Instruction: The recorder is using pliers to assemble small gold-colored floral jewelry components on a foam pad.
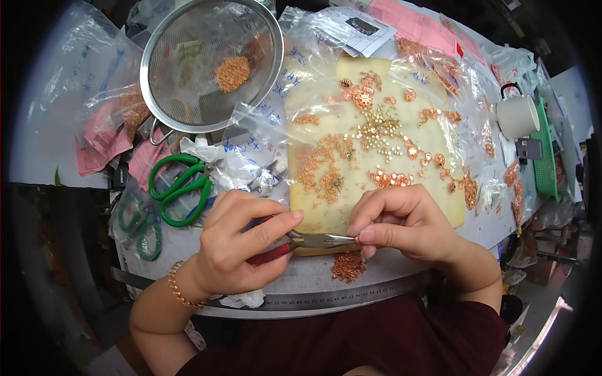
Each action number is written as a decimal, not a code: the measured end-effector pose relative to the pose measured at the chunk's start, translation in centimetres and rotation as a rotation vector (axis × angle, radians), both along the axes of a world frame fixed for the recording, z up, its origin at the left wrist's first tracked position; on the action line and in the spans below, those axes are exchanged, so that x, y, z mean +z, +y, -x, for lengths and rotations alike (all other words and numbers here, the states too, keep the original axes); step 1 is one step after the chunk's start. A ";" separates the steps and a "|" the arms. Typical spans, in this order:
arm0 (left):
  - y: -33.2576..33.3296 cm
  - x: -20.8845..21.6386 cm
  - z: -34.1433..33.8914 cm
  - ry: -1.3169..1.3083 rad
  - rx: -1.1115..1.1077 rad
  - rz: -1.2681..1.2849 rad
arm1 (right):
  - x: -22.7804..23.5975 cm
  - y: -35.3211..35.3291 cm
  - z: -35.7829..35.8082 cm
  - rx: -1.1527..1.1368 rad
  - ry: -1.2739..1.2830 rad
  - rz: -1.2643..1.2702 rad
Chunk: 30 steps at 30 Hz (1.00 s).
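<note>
My left hand (241, 241) is closed round the red handles of a pair of fine-nosed pliers (316, 240), whose tips point right. Thumb and fingers of my right hand (401, 222) pinch a tiny copper-coloured piece (357, 239) at the plier tips; its exact shape is too small to tell. Below the tips lies a small heap of copper-coloured rings (348, 267). Beyond my hands, a pale yellow mat (376, 62) carries scattered copper-coloured findings (323, 172), round openwork pieces (364, 97) and small gold-coloured beads (382, 128).
A mesh strainer (182, 100) with copper bits stands back left. Green-handled scissors (182, 188) lie left of the mat among plastic bags (251, 138). A steel ruler (326, 299) runs along the front edge. A white mug (517, 117) and green basket (544, 156) stand at right.
</note>
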State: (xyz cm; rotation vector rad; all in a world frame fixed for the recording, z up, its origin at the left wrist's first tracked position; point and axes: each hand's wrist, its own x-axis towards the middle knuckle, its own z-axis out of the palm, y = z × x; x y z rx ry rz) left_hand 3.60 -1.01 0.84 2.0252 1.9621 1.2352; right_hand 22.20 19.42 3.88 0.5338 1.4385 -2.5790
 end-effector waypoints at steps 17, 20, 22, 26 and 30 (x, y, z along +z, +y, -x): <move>-0.1 -0.2 -0.4 0.028 0.008 -0.007 | -1.2 -1.1 -0.6 -0.049 0.126 0.020; -0.2 0.2 -0.2 0.136 0.015 0.000 | -1.3 -0.9 -0.6 -0.034 0.100 0.020; -0.3 0.3 -0.2 0.181 0.027 0.005 | -1.0 -0.6 -0.5 -0.001 0.040 0.030; -0.2 1.1 -0.9 0.256 -0.105 0.053 | -1.3 -0.8 0.6 0.185 -0.122 -0.052; -0.4 -0.2 -0.1 0.051 -0.053 0.002 | -0.5 -0.5 0.8 0.135 -0.051 -0.104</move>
